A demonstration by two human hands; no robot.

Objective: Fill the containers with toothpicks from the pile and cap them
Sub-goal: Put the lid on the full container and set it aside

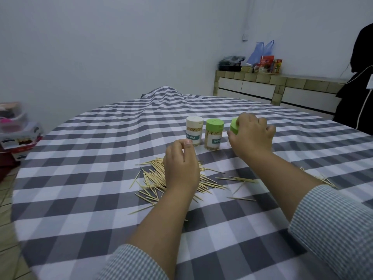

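While boxes [19, 136] sit stacked at the far left edge of my view, my left hand [181, 168] hovers over the pile of toothpicks [153, 178] on the checked tablecloth [80, 199]. Its fingers are curled in, thumb against forefinger; whether they pinch any toothpicks I cannot tell. Just beyond that hand stands the white-capped container [194, 131], upright and full of toothpicks, with the green-capped container [214, 135] close beside it on its right, also upright and full. Further right, my right hand [252, 136] curls around a third container's green cap [234, 125], fingers over the top and thumb at the near side; the body below is mostly hidden behind my hand. Loose toothpicks [242, 179] lie scattered between my forearms and by my right sleeve [333, 229].
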